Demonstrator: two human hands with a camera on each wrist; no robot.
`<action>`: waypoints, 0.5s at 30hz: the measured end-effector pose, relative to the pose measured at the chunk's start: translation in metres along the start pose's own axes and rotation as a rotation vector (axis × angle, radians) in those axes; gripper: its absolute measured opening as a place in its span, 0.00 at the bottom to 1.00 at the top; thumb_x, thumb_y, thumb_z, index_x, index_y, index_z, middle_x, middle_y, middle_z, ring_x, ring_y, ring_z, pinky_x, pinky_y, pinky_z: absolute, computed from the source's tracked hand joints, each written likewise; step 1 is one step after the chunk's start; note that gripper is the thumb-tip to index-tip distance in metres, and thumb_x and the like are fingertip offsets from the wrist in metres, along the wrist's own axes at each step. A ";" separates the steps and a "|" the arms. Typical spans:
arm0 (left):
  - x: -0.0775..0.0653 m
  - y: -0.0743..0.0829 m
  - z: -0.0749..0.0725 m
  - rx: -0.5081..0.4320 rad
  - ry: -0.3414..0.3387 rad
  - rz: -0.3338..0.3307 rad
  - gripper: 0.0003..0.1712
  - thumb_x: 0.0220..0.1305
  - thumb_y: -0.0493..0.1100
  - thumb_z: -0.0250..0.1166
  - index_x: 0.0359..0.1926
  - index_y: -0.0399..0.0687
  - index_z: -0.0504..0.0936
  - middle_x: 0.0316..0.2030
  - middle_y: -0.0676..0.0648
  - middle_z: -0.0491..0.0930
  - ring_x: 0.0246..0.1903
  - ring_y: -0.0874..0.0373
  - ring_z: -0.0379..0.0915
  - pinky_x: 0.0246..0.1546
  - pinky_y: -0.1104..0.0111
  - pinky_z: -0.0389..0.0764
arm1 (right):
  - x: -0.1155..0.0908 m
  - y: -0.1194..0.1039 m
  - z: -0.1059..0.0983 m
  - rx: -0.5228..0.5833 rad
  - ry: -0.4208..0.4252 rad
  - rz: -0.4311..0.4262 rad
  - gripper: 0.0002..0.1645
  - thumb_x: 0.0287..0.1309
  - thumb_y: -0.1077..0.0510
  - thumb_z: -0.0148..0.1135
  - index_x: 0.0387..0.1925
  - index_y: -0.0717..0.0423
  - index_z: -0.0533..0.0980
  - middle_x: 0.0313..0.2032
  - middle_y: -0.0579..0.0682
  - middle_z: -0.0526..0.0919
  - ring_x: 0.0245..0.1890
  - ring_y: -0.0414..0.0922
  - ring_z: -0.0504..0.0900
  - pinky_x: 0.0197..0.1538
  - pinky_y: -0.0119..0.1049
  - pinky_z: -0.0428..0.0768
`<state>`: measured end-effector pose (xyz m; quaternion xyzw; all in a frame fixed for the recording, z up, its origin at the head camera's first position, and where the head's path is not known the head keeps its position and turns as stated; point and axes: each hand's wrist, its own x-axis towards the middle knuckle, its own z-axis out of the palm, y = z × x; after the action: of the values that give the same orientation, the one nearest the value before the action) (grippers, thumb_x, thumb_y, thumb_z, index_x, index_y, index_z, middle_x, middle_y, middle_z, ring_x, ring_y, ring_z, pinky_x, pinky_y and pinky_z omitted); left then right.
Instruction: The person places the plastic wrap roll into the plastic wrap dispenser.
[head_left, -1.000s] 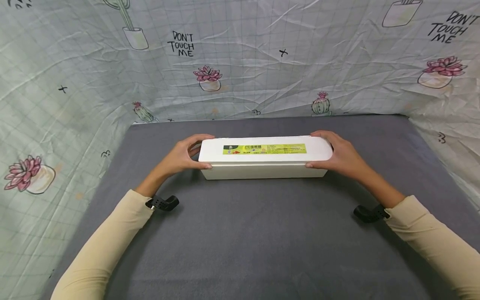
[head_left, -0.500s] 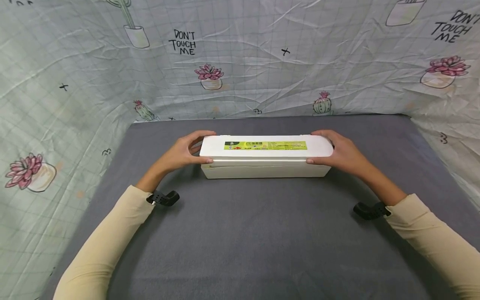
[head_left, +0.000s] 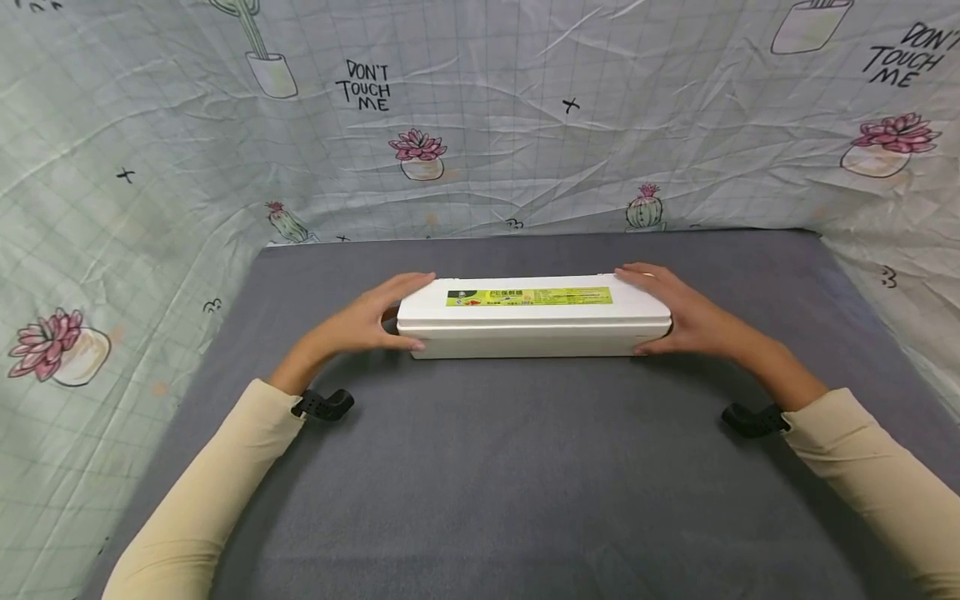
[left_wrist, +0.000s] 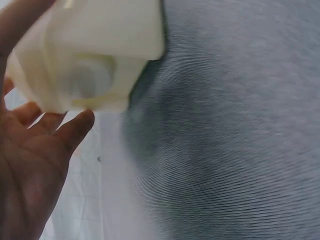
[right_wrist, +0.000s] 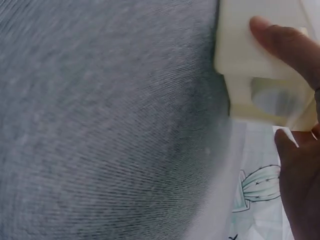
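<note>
On the grey cloth lies a long white cling film box (head_left: 525, 315), with a yellow-green label (head_left: 528, 297) on its lid. My left hand (head_left: 358, 321) grips the left end, thumb at the front and fingers over the back edge. At the other end my right hand (head_left: 697, 321) holds the box the same way, its thumb low on the front. In the left wrist view the end wall (left_wrist: 45, 75) of the box has a round pale part in it, and fingers touch its far side. The right wrist view shows the right thumb (right_wrist: 287, 42) across the box.
Grey cloth (head_left: 510, 467) covers the table around the box. Behind and to the left hangs a wrinkled pale sheet (head_left: 510, 125) printed with cacti. Each wrist carries a black strap mount, the left one (head_left: 324, 406) and the right one (head_left: 753, 420).
Half a second ago the lid's front edge stood slightly raised; now it sits lower. Both thumbs have slid down from the lid edge to the front, and the right hand has shifted slightly right.
</note>
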<state>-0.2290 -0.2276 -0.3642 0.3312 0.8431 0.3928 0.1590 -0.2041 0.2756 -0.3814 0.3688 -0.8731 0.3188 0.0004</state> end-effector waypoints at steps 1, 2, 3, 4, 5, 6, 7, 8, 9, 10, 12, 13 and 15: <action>0.000 -0.001 0.001 0.045 0.004 0.021 0.61 0.55 0.44 0.80 0.81 0.57 0.52 0.78 0.43 0.51 0.72 0.46 0.56 0.65 0.47 0.71 | -0.001 0.001 0.000 -0.029 0.008 -0.016 0.71 0.35 0.59 0.88 0.79 0.56 0.55 0.72 0.66 0.59 0.69 0.58 0.59 0.58 0.57 0.67; 0.001 -0.002 0.002 0.097 0.012 0.046 0.64 0.52 0.45 0.82 0.82 0.55 0.51 0.77 0.42 0.52 0.72 0.45 0.57 0.65 0.46 0.71 | -0.001 0.002 0.001 -0.056 0.017 -0.025 0.71 0.35 0.59 0.87 0.79 0.55 0.56 0.72 0.65 0.60 0.68 0.57 0.61 0.57 0.55 0.69; 0.001 -0.002 0.003 0.144 0.023 0.068 0.66 0.50 0.46 0.83 0.82 0.53 0.51 0.77 0.40 0.53 0.72 0.44 0.57 0.65 0.46 0.71 | -0.002 0.002 0.001 -0.079 0.025 -0.030 0.71 0.35 0.59 0.88 0.79 0.55 0.56 0.72 0.64 0.61 0.67 0.56 0.62 0.56 0.53 0.70; 0.001 -0.003 0.005 0.187 0.036 0.088 0.66 0.49 0.46 0.83 0.82 0.51 0.51 0.76 0.39 0.54 0.71 0.43 0.58 0.65 0.45 0.70 | -0.003 0.002 0.001 -0.102 0.031 -0.034 0.70 0.35 0.58 0.88 0.79 0.54 0.56 0.71 0.63 0.61 0.66 0.55 0.64 0.55 0.52 0.71; 0.000 -0.004 0.006 0.224 0.051 0.103 0.66 0.49 0.46 0.83 0.81 0.48 0.51 0.76 0.38 0.55 0.71 0.42 0.58 0.65 0.44 0.69 | -0.003 0.002 0.002 -0.118 0.037 -0.031 0.70 0.36 0.58 0.88 0.79 0.53 0.57 0.71 0.62 0.62 0.65 0.54 0.65 0.54 0.49 0.71; 0.000 -0.004 0.007 0.251 0.066 0.116 0.65 0.49 0.46 0.83 0.81 0.47 0.52 0.75 0.38 0.56 0.71 0.42 0.58 0.66 0.43 0.68 | -0.004 0.002 0.002 -0.126 0.040 -0.029 0.69 0.36 0.57 0.87 0.79 0.52 0.57 0.71 0.61 0.63 0.64 0.54 0.66 0.54 0.47 0.72; -0.001 -0.004 0.008 0.260 0.076 0.131 0.64 0.50 0.45 0.83 0.80 0.45 0.53 0.75 0.38 0.57 0.70 0.42 0.59 0.66 0.42 0.67 | -0.004 0.002 0.003 -0.131 0.042 -0.033 0.69 0.36 0.58 0.87 0.79 0.52 0.58 0.71 0.61 0.63 0.63 0.54 0.67 0.54 0.45 0.72; -0.002 -0.005 0.009 0.261 0.082 0.143 0.63 0.51 0.44 0.83 0.80 0.44 0.54 0.74 0.37 0.57 0.70 0.41 0.60 0.65 0.42 0.68 | -0.005 0.003 0.003 -0.135 0.045 -0.036 0.68 0.36 0.58 0.87 0.78 0.53 0.59 0.71 0.61 0.63 0.62 0.53 0.68 0.54 0.42 0.72; -0.002 -0.004 0.010 0.262 0.085 0.154 0.61 0.51 0.43 0.82 0.80 0.43 0.55 0.74 0.37 0.58 0.69 0.41 0.60 0.65 0.42 0.68 | -0.005 0.003 0.004 -0.146 0.046 -0.044 0.67 0.37 0.58 0.87 0.78 0.53 0.59 0.70 0.61 0.64 0.62 0.53 0.68 0.54 0.41 0.72; -0.002 -0.004 0.010 0.265 0.087 0.165 0.60 0.52 0.42 0.81 0.80 0.43 0.55 0.74 0.37 0.58 0.69 0.41 0.60 0.65 0.42 0.68 | -0.006 0.003 0.004 -0.159 0.049 -0.052 0.67 0.37 0.58 0.87 0.78 0.53 0.60 0.70 0.62 0.64 0.62 0.53 0.69 0.54 0.40 0.72; -0.003 -0.003 0.012 0.270 0.087 0.185 0.58 0.54 0.42 0.80 0.79 0.42 0.55 0.73 0.37 0.57 0.69 0.41 0.59 0.65 0.42 0.67 | -0.007 0.003 0.005 -0.180 0.056 -0.062 0.66 0.37 0.58 0.87 0.77 0.53 0.61 0.70 0.62 0.64 0.61 0.54 0.69 0.53 0.41 0.72; -0.002 -0.003 0.013 0.271 0.086 0.193 0.58 0.55 0.41 0.80 0.79 0.42 0.55 0.73 0.36 0.57 0.69 0.41 0.58 0.66 0.41 0.67 | -0.008 0.003 0.005 -0.188 0.060 -0.067 0.66 0.37 0.58 0.87 0.77 0.53 0.61 0.70 0.62 0.64 0.61 0.54 0.69 0.53 0.43 0.72; -0.002 -0.002 0.014 0.278 0.084 0.201 0.57 0.56 0.41 0.78 0.79 0.41 0.55 0.74 0.36 0.55 0.70 0.40 0.57 0.66 0.41 0.66 | -0.009 0.003 0.005 -0.201 0.067 -0.072 0.65 0.37 0.58 0.87 0.77 0.52 0.61 0.70 0.63 0.64 0.62 0.55 0.69 0.51 0.48 0.73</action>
<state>-0.2213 -0.2223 -0.3745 0.4160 0.8578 0.2998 0.0359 -0.1985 0.2797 -0.3894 0.3871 -0.8864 0.2417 0.0779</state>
